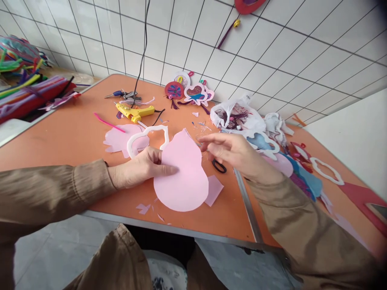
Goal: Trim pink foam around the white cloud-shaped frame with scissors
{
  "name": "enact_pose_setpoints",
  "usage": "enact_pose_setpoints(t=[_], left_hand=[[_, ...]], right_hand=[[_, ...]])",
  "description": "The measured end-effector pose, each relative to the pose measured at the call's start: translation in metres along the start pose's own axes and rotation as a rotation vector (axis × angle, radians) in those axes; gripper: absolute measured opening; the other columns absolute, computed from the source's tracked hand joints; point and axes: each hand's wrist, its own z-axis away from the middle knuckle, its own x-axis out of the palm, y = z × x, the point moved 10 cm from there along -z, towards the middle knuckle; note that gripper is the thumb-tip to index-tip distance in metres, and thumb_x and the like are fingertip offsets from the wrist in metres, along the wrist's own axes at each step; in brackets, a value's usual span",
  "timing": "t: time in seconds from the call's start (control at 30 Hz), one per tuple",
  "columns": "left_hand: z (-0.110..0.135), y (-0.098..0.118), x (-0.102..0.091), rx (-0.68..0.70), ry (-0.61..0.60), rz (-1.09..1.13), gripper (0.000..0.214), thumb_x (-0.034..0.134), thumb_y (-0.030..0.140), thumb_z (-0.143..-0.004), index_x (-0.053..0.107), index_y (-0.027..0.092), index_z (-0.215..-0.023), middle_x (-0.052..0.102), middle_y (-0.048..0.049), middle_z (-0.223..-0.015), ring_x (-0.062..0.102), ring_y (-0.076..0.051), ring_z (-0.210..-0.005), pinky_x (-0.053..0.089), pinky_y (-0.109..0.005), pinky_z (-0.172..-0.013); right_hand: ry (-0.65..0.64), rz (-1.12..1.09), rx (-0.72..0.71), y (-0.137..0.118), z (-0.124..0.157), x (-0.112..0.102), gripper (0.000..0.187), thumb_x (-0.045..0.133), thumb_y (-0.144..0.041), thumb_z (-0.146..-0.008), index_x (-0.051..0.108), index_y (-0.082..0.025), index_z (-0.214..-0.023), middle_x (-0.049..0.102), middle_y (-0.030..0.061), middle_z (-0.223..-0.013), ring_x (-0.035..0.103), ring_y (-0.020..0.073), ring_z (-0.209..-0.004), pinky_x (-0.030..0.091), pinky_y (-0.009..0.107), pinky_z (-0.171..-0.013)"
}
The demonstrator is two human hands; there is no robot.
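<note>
A pink gourd-shaped paper cut-out lies on the orange table. My left hand pinches its left edge, thumb on top. Beside that hand rests a white fluffy pipe-cleaner outline of the same gourd shape. My right hand hovers over the cut-out's upper right edge, fingers stretched out and apart, with nothing in it. Black scissors lie just under that hand.
A yellow glue gun with its black cord lies behind. Pink paper scraps, a plastic bag, finished ornaments and felt pieces crowd the right. Pipe cleaners pile at far left. Tiled wall behind.
</note>
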Motion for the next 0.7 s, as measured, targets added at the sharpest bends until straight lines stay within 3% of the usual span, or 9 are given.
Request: enact_pose_setpoints(t=[0.1,0.23,0.3,0.47,0.7], left_hand=[[0.001,0.003,0.001,0.002,-0.009,-0.037,0.017,0.091,0.031,-0.072,0.083,0.016,-0.075,0.081,-0.0012,-0.075,0.072,-0.010,-0.065,0.056,-0.014,-0.059],[0.000,0.005,0.000,0.008,-0.011,-0.064,0.021,0.090,0.034,-0.074,0.081,0.016,-0.075,0.079,-0.0002,-0.074,0.070,-0.009,-0.064,0.054,-0.014,-0.057],[0.000,0.003,-0.002,0.006,-0.003,-0.089,0.026,0.088,0.040,-0.075,0.081,0.015,-0.079,0.080,-0.0016,-0.078,0.071,-0.011,-0.067,0.055,-0.016,-0.059],[-0.001,-0.002,-0.003,0.008,-0.009,-0.122,0.041,0.083,0.052,-0.078,0.080,0.014,-0.092,0.081,-0.0066,-0.091,0.074,-0.017,-0.078,0.057,-0.023,-0.066],[-0.003,0.000,-0.006,0.058,0.017,-0.217,0.051,0.072,0.064,-0.082,0.071,0.014,-0.081,0.076,-0.0095,-0.083,0.070,-0.021,-0.074,0.054,-0.030,-0.064]], right_hand=[[-0.010,-0.032,-0.035,-0.022,-0.002,0.025,0.038,0.079,-0.052,-0.073,0.070,-0.017,-0.084,0.067,0.0026,-0.074,0.054,0.0117,-0.054,0.044,0.029,-0.053],[0.032,-0.056,-0.111,-0.032,-0.006,0.033,0.046,0.080,-0.056,-0.075,0.055,-0.020,-0.058,0.046,-0.0054,-0.051,0.040,0.0077,-0.046,0.032,0.027,-0.047],[0.048,-0.046,-0.126,-0.030,-0.006,0.032,0.048,0.077,-0.054,-0.078,0.051,-0.020,-0.055,0.040,-0.0070,-0.046,0.035,0.0067,-0.044,0.028,0.027,-0.047],[0.030,-0.066,-0.106,-0.024,-0.004,0.032,0.047,0.074,-0.054,-0.082,0.053,-0.020,-0.056,0.043,-0.0065,-0.044,0.035,0.0066,-0.043,0.028,0.027,-0.047],[0.037,-0.115,-0.079,-0.022,-0.002,0.030,0.047,0.076,-0.056,-0.081,0.055,-0.022,-0.056,0.046,-0.0061,-0.043,0.040,0.0076,-0.040,0.033,0.027,-0.046]])
